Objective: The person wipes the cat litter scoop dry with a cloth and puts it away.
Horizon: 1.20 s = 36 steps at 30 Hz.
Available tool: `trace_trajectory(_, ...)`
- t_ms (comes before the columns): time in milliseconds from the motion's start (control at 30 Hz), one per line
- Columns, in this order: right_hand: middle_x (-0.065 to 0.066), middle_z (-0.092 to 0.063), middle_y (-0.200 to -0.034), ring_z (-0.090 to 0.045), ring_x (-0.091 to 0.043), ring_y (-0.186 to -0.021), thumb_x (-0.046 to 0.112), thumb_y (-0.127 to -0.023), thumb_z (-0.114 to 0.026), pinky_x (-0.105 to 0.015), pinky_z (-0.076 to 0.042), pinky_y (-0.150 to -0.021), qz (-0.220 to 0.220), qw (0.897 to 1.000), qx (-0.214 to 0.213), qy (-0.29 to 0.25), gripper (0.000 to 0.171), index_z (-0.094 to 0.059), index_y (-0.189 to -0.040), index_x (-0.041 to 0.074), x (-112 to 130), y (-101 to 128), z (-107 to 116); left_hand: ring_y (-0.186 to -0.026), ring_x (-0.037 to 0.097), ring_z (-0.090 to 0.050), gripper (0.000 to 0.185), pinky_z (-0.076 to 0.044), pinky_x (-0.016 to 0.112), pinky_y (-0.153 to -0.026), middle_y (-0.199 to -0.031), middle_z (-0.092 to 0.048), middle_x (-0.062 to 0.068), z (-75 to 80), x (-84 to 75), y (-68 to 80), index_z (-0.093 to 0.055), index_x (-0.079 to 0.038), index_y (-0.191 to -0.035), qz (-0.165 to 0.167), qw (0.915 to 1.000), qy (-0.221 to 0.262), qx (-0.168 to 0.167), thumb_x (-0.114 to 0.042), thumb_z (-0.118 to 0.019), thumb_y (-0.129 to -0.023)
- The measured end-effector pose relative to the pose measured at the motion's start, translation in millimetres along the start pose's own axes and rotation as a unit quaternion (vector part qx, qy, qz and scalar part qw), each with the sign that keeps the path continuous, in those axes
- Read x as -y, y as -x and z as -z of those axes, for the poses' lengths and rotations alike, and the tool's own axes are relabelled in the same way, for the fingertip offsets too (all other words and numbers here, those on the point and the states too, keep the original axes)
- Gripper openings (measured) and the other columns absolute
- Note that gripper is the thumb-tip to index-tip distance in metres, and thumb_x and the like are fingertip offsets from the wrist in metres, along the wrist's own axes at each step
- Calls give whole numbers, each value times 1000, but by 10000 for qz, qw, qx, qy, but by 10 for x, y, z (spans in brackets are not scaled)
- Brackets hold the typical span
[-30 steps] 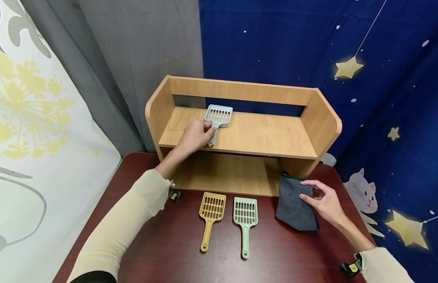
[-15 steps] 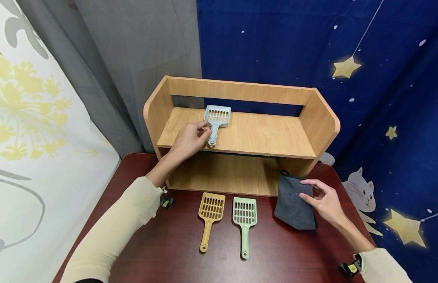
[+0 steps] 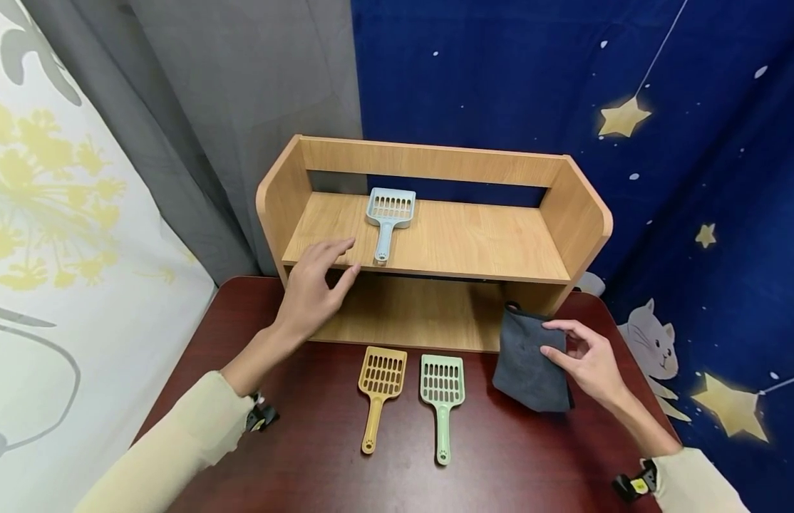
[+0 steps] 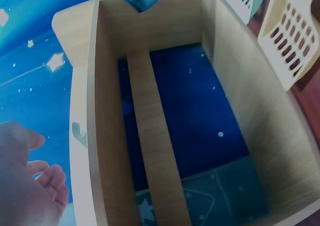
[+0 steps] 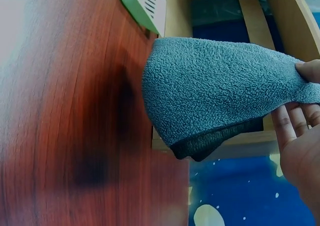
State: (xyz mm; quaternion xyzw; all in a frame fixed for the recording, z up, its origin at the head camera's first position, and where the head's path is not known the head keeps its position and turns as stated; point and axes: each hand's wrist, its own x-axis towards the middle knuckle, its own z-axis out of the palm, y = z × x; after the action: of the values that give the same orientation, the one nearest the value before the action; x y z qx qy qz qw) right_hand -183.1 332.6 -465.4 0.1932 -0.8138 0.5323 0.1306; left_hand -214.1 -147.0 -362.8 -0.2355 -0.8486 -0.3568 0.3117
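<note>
A light blue litter scoop (image 3: 385, 231) lies on the upper board of the wooden shelf (image 3: 474, 235), its handle toward the front edge. My left hand (image 3: 307, 296) is apart from it, to the lower left in front of the shelf, thumb and fingers spread and holding nothing. With thumb and fingers my right hand (image 3: 586, 360) pinches a folded dark grey cloth (image 3: 528, 363), which hangs at the shelf's right front corner. In the right wrist view the cloth (image 5: 215, 86) droops from the pinch, over the table. A yellow litter scoop (image 3: 382, 377) and a green one (image 3: 442, 385) lie on the table between my hands.
The two-level shelf stands at the back of the dark red table (image 3: 307, 456), with raised side panels and a back rail (image 3: 429, 158). Behind it hang a grey curtain (image 3: 243, 85) and a blue starry curtain (image 3: 499, 71). A white patterned curtain (image 3: 63, 320) hangs at the left.
My left hand has let go of the light blue scoop and drawn back down and left. The scoop stays on the upper board. My right hand keeps its pinch on the cloth.
</note>
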Motion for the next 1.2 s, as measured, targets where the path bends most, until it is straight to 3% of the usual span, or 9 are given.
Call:
trace_trajectory(233,-1,-68,-105,-51,-9,-69,-17,-84,-79,-26,-42,-49,128,9998,56,-152,45,-70,-125,-2,83,-18,-74,-119,33,-62,43,-48,47,-102,-124,-71,16,-22,-29,368,-69,2,-135,-291,9992,88,-273,-4,-78,-93)
trace_trajectory(467,-1,-70,-109,-57,-8,-77,-18,-83,-79,-21,-48,-54,218,9993,142,-277,46,-69,-125,-3,161,-24,-169,-118,31,-61,48,-48,37,-102,-124,-70,14,-159,1,779,-68,1,-137,-347,9994,55,-38,-4,-80,-91)
trace_trajectory(633,-3,-70,-108,-63,-8,-84,-19,-83,-78,-20,-57,-65,178,9982,201,-541,46,-68,-126,-6,209,-41,-262,-116,30,-62,50,-49,38,-98,-122,-71,13,-239,55,1006,-69,-1,-136,6,9999,-90,-72,-5,-84,-88)
trace_trajectory(800,-5,-70,-104,-65,-9,-83,-22,-83,-76,-21,-58,-68,285,9956,189,-868,45,-67,-126,-10,239,-51,-373,-119,33,-63,58,-53,49,-98,-126,-69,16,-349,111,1237,-66,0,-139,684,9966,-346,291,-12,-88,-87)
trace_trajectory(933,-3,-71,-105,-60,-9,-78,-21,-83,-77,-19,-53,-63,364,9955,147,-863,45,-68,-125,-8,265,-63,-472,-123,38,-63,69,-53,55,-99,-131,-66,19,-451,160,1421,-60,2,-144,1324,9871,-505,745,-18,-90,-86)
trace_trajectory(1067,-6,-70,-105,-56,-11,-74,-19,-82,-78,-21,-47,-58,366,9953,161,-883,45,-69,-124,-6,287,-79,-566,-127,41,-60,78,-52,57,-101,-135,-63,23,-560,184,1560,-55,5,-148,1711,9766,-597,1157,-25,-90,-86)
trace_trajectory(1200,-7,-71,-104,-62,-10,-81,-20,-82,-78,-20,-53,-64,294,9932,198,-1110,45,-68,-124,-7,297,-85,-663,-131,42,-58,86,-51,57,-103,-140,-61,25,-681,165,1693,-50,6,-151,2036,9659,-633,1468,-31,-91,-85)
